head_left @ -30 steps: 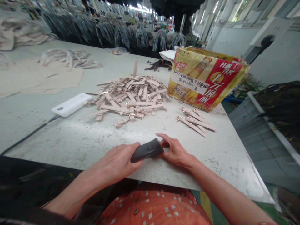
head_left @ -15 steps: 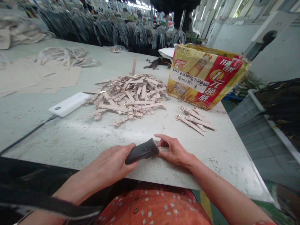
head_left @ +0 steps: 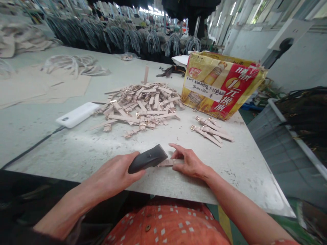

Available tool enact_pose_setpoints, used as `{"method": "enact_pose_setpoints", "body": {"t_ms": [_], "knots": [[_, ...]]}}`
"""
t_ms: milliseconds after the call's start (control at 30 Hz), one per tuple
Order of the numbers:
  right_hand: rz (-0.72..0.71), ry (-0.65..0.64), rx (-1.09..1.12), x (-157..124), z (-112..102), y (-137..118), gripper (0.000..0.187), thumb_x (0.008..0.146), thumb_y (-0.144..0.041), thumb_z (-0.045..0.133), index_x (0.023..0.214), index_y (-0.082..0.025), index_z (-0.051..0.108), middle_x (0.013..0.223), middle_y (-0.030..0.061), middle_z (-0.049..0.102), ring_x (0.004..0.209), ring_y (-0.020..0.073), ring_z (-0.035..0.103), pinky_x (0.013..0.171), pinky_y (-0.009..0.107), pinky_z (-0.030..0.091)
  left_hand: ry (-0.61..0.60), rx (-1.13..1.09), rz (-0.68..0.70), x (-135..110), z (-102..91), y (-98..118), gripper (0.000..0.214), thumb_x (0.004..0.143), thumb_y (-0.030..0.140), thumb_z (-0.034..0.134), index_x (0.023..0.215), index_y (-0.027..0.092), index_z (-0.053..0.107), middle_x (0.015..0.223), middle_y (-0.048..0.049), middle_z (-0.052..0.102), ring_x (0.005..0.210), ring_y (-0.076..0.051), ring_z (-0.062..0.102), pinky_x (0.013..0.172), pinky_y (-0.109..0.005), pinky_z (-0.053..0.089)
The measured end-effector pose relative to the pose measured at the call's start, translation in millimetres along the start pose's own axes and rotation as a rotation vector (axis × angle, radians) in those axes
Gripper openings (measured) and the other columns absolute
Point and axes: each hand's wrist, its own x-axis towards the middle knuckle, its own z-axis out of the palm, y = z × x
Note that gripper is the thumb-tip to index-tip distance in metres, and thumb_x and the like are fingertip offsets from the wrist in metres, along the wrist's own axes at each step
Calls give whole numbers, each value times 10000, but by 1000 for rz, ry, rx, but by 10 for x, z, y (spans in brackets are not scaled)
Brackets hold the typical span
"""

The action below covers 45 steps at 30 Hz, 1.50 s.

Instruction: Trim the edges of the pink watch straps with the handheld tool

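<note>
My left hand [head_left: 120,173] is closed around a dark grey tool [head_left: 148,158], fingers wrapped under it and thumb on the near side. The tool is tilted, with its wider far end raised. Its front end sits over a beige strap [head_left: 166,163]; I can't tell if the two are touching.

My right hand [head_left: 190,163] is in a narrow pinch on the right end of that strap, index finger stretched out to the left, palm down. The strap lies flat on the grey table [head_left: 76,153], close to the near edge, between my two hands.

Behind the hands, mid-table, is a big loose pile of beige straps [head_left: 143,105] with gold buckles. A small group of straps [head_left: 211,131] lies to its right, apart from the pile.

A yellow and red cardboard box [head_left: 222,85] with a handwritten label stands just behind that small group. A white power bank [head_left: 78,114] lies left of the pile, touching its edge, and a black cable [head_left: 30,148] runs off to the left.

Flat cardboard sheets [head_left: 51,86] are further left. A grey crate [head_left: 281,136] stands off the table's right side. My orange dotted top [head_left: 166,224] shows at the bottom of the frame.
</note>
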Motion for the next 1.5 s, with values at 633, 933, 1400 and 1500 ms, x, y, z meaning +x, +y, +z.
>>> {"method": "enact_pose_setpoints", "body": {"t_ms": [633,933,1400,1500], "knots": [[-91,41,-142,24,-54,-107,271,963,-112,805,1213,-200,859,1124,69,804,1028,217,735,941,356,579,100,3,-32,10,28,-14,362,893,582,559,999,264,695,871,-50,816,806,-279,765,732,-353,489],[-267,98,-467,-139,131,-143,186,976,-46,764,908,-219,771,994,75,777,945,237,686,858,354,520,78,-22,-83,-260,37,-261,375,882,615,549,958,276,692,817,-35,809,764,-278,773,715,-366,505],[-315,10,-346,-209,142,-134,101,1013,-138,833,1051,-227,860,1019,82,787,991,250,714,916,375,588,-21,-93,-15,-365,224,-188,253,876,492,610,941,302,765,853,-8,866,791,-267,800,740,-339,528],[-305,-8,-318,-178,157,-113,98,996,-158,880,1052,-236,901,1006,76,788,985,243,719,918,366,582,-3,-75,0,-304,249,-176,264,898,490,611,967,288,765,828,-13,848,742,-249,765,715,-339,501]]}}
